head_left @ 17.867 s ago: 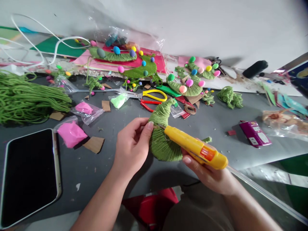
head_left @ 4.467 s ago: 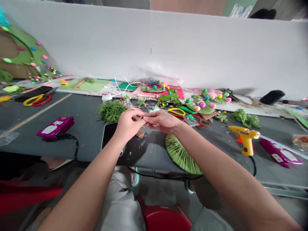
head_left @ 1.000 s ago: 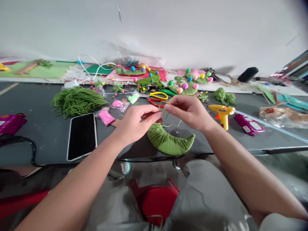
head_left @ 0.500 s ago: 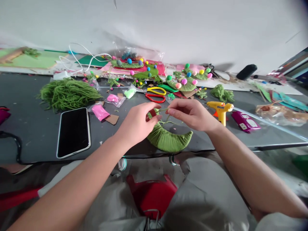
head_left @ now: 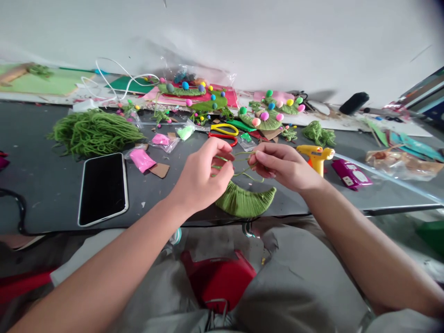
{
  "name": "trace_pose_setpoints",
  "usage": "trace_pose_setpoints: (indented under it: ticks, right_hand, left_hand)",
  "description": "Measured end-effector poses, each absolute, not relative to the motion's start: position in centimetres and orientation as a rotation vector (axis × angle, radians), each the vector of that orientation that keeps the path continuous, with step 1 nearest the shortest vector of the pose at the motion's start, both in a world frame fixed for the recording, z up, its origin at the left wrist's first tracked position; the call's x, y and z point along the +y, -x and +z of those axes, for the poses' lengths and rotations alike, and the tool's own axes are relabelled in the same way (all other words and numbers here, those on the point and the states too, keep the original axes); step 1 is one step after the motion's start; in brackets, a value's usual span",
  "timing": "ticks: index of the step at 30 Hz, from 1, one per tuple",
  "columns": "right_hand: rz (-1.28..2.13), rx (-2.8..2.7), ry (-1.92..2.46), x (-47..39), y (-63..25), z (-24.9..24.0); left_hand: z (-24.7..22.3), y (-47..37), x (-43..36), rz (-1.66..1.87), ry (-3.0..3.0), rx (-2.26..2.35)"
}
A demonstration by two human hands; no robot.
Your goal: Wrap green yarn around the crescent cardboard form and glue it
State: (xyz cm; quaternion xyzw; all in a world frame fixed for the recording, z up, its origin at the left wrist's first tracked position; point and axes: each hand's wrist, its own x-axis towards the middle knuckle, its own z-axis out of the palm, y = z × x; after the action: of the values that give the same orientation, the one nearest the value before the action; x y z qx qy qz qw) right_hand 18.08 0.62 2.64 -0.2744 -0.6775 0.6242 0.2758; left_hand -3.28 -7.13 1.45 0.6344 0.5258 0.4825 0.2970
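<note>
A crescent wrapped in green yarn [head_left: 247, 201] lies near the table's front edge, its upper left end hidden behind my left hand [head_left: 204, 178]. That hand's fingers and thumb curl around this end, with green strands showing between them. To the right, my right hand [head_left: 282, 165] pinches a thin green yarn strand [head_left: 242, 154] between thumb and fingers, above the crescent's right part. The strand runs across the gap between both hands. A looser length of yarn [head_left: 250, 176] hangs below it, over the crescent.
Scissors [head_left: 225, 130] with yellow and red handles lie behind my hands. A yellow glue gun [head_left: 318, 156] and a purple packet [head_left: 351, 175] are at right. On the left are a phone [head_left: 103, 189] and a green yarn heap [head_left: 97, 133]. Pompom-decorated crescents [head_left: 265, 122] sit farther back.
My right hand has moved slightly right, away from the left, drawing the yarn across a wider gap. My left hand stays at the crescent's end. The view has shifted a little.
</note>
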Motion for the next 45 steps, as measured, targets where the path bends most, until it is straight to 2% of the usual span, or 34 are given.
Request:
trace_pose_setpoints:
  ticks: [8,12,16,20,24,27,29,31,36,38,41,45]
  right_hand:
    - [1.606,-1.894,0.74,0.4,-17.8,2.5]
    - [1.464,-1.783,0.862,0.8,-17.8,2.1]
    - [1.318,-1.309,0.877,2.0,-18.7,3.2]
    - [0.865,-1.039,0.782,3.0,-21.1,5.4]
    - [0.255,-1.591,1.138,3.3,-23.3,6.0]
    - [-0.038,-1.903,1.435,3.0,-23.3,5.6]
    - [-0.142,-1.934,1.42,2.4,-22.2,5.5]
    - [-0.034,-1.99,1.253,1.5,-20.5,5.4]
    - [1.127,-2.223,0.629,-0.8,-15.0,3.1]
    - [1.388,-2.13,0.52,-0.9,-13.3,2.0]
    - [1.417,-2.058,0.667,-0.4,-12.3,1.0]
    - [1.096,-2.261,0.959,0.8,-12.8,0.4]
  left_hand:
    - [1.5,3.0,-6.9,1.233,-1.817,1.319]
    - [1.9,5.1,-6.2,1.148,-2.002,1.611]
    - [2.8,9.0,-5.8,1.046,-1.946,1.962]
    - [3.2,12.4,-5.6,0.97,-1.873,2.192]
    - [3.4,12.8,-5.7,1.069,-1.842,2.11]
    - [3.7,11.5,-6.2,1.139,-1.892,1.974]
    - [3.8,10.4,-6.4,1.167,-1.963,1.87]
    - [3.8,9.2,-6.5,1.178,-2.023,1.758]
    - [3.6,7.2,-6.5,1.112,-2.115,1.524]
    - [3.6,7.1,-6.6,1.114,-2.111,1.519]
    - [3.3,7.4,-6.6,1.119,-2.086,1.588]
    - [1.7,7.9,-5.6,0.897,-2.133,1.653]
